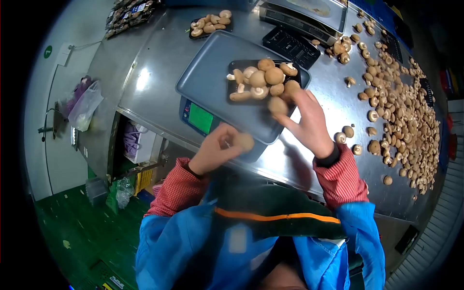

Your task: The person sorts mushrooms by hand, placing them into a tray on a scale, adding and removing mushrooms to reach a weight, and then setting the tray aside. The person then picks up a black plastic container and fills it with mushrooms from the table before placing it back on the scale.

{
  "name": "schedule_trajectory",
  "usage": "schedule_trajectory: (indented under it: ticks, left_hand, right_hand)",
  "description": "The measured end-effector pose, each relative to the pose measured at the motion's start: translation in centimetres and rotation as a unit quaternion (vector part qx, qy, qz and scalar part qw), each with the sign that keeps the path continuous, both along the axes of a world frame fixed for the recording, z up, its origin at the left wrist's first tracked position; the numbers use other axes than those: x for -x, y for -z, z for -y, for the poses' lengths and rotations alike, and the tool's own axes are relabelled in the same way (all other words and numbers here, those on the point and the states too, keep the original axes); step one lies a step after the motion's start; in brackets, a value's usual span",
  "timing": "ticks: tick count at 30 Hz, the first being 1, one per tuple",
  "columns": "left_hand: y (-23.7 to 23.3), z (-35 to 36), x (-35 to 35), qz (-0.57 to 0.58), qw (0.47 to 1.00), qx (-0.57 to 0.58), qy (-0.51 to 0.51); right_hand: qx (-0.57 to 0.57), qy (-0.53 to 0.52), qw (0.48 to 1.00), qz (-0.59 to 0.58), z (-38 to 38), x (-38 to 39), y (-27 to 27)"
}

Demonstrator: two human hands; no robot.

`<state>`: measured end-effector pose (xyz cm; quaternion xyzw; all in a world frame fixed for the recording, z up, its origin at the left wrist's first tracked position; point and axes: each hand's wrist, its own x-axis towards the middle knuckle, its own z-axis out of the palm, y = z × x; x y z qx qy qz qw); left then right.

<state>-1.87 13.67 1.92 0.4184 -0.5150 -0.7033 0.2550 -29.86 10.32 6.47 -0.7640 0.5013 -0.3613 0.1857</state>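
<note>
A grey tray (pixel 208 72) rests on a scale with a lit green display (pixel 200 118). On the tray's right part sits a black punnet (pixel 233 65) filled with brown mushrooms (pixel 258 79). My right hand (pixel 307 121) is at the punnet's lower right corner, its thumb and fingers closed round a mushroom (pixel 278 106), with another mushroom against the fingers. Below the tray's front edge, my left hand (pixel 216 148) pinches a single mushroom (pixel 244 141), slightly blurred.
Many loose mushrooms (pixel 406 111) cover the right side of the steel table (pixel 159 63). Behind the tray stand a filled punnet (pixel 210 25), stacked black punnets (pixel 291 47) and another scale (pixel 298 22). An open drawer (pixel 140 145) is at the lower left.
</note>
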Motion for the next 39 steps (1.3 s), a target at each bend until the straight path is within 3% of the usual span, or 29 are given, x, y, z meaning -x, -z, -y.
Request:
schedule_trajectory:
  ticks: [2,5,8,12,14,16,18,19,20,22,24,26,27,28,30,32,34,35,36,37,38,39]
  left_hand:
    - [-0.2,-0.6,0.6,-0.02,1.0,0.011,-0.002]
    - [-0.8,-1.2,0.8,-0.007,1.0,0.006,-0.002]
    - [-0.3,-1.6,1.0,-0.014,1.0,0.017,0.004]
    - [0.1,-2.4,2.5,-0.021,0.999,0.027,0.035]
    - [0.4,-2.7,4.4,-0.068,0.996,0.038,0.043]
    - [0.7,-2.6,5.4,-0.11,0.993,-0.029,0.027]
    - [-0.5,-1.4,6.0,-0.091,0.991,-0.096,0.021]
    - [-1.1,-0.8,6.3,-0.061,0.993,-0.095,0.03]
    - [-1.2,-0.2,6.2,0.042,0.998,0.055,-0.01]
    - [-1.1,1.4,5.5,0.223,0.907,0.349,-0.073]
    - [-0.8,4.0,4.5,0.308,0.837,0.439,-0.111]
    - [-0.5,6.7,3.8,0.376,0.747,0.525,-0.158]
    - [-0.3,7.3,3.7,0.37,0.755,0.524,-0.138]
    - [-0.1,7.5,3.6,0.367,0.761,0.52,-0.12]
    - [-0.5,7.3,3.6,0.354,0.786,0.489,-0.136]
    - [-1.1,5.9,2.9,0.327,0.82,0.441,-0.161]
    - [-1.9,2.6,3.6,0.155,0.944,0.24,-0.167]
    - [-2.3,0.7,4.3,0.063,0.975,0.129,-0.168]
    - [-2.8,-1.0,5.5,-0.03,0.99,-0.023,-0.138]
    - [-3.1,-2.5,6.7,-0.124,0.971,-0.171,-0.107]
    - [-1.9,-3.5,7.3,-0.22,0.945,-0.24,-0.034]
    - [-0.9,-3.9,8.0,-0.247,0.921,-0.301,-0.018]
  right_hand:
    - [0.073,-0.031,0.997,-0.011,3.4,-3.1,-1.0]
    - [0.148,-0.011,0.977,-0.155,7.2,-6.0,0.9]
    - [0.168,0.015,0.97,-0.177,7.2,-6.3,0.8]
    - [0.154,0.049,0.983,-0.091,4.0,-2.2,0.4]
    - [-0.029,0.007,0.999,0.01,0.6,0.2,1.1]
    - [-0.189,-0.107,0.968,0.127,-2.8,0.7,1.3]
    - [-0.253,-0.14,0.951,0.108,-5.5,0.5,1.1]
    - [-0.256,-0.114,0.945,0.166,-6.4,0.5,2.5]
    - [-0.315,-0.085,0.916,0.235,-6.9,1.0,3.4]
    - [-0.416,-0.01,0.829,0.373,-8.4,2.3,4.3]
    - [-0.417,0.02,0.828,0.374,-9.2,4.0,6.0]
    - [-0.329,0.042,0.914,0.232,-10.2,4.7,7.0]
    - [-0.358,0.071,0.914,0.179,-10.8,5.1,7.3]
    - [-0.358,0.07,0.91,0.199,-11.4,5.1,7.2]
    - [-0.372,0.084,0.898,0.219,-12.1,5.1,6.7]
    - [-0.298,0.113,0.916,0.246,-12.6,4.6,6.3]
    - [-0.244,0.093,0.934,0.245,-13.0,4.2,5.2]
    - [-0.226,0.056,0.945,0.23,-12.9,3.9,3.9]
    - [-0.208,0.016,0.954,0.214,-12.7,3.6,2.8]
    - [-0.113,-0.025,0.983,0.141,-12.4,2.9,1.9]
    - [-0.123,-0.07,0.989,0.05,-12.2,2.5,1.0]
    - [-0.103,-0.099,0.989,0.036,-11.9,2.0,0.2]
